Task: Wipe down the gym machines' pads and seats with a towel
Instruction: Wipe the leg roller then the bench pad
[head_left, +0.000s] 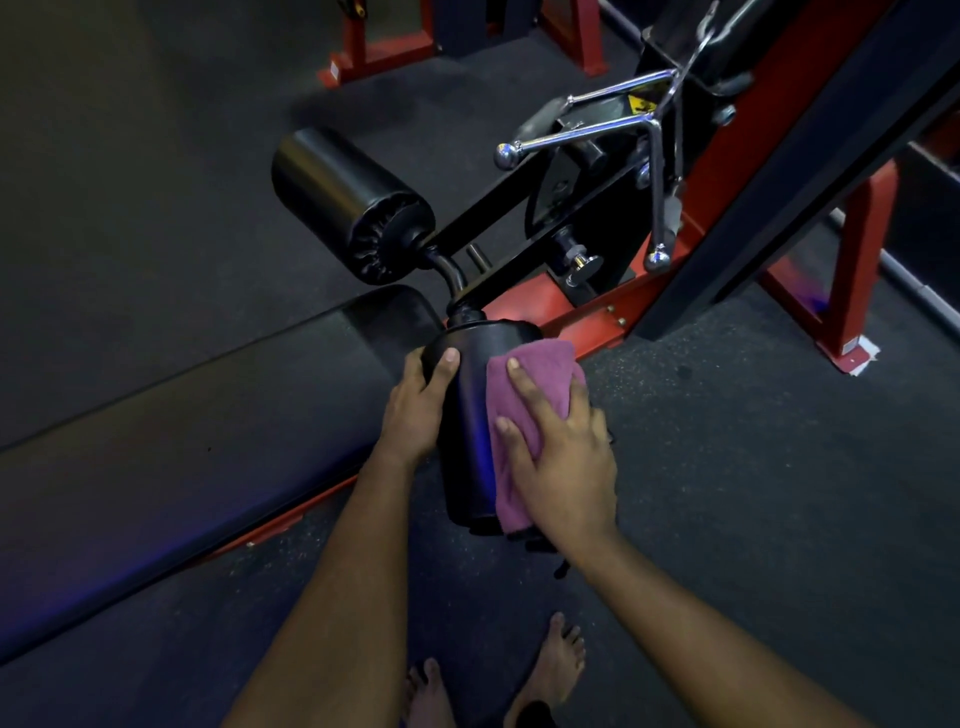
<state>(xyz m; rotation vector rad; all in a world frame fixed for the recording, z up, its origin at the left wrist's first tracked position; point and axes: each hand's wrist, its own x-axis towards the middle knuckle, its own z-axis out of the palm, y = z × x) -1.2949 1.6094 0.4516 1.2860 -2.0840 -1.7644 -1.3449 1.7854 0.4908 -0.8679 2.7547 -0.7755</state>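
Plainly, in the head view, the near roller pad (465, 415) sits just below the middle of the picture, a black, smooth, cylindrical cushion with a faint blue sheen along its side. The left hand (418, 405) grips it from its 9 o'clock side, fingers (449, 364) curled round the curve. The towel (524, 410), purple, soft and folded, lies along the pad's 3 o'clock side. The right hand (561, 457) presses it flat there, its fingers (524, 384) spread and nearly straight, pinching nothing.

At 11 o'clock from this pad stands a far roller pad (348, 202), the same black cylinder, with a pleated end cap facing the camera. A bent black tube (447, 270) joins the two. A black lever arm (519, 228) runs from that joint toward 2 o'clock, into the red frame (571, 312). Chrome handles (587, 130) with ball ends stick out near 1 o'clock, shiny and thin.

A long flat pad (182, 441) stretches toward 8 o'clock, dark and smooth, its rounded end just beside the left hand. The floor (753, 467) is dark speckled rubber. Bare feet (561, 660) stand at 6 o'clock, partly hidden behind the forearms.
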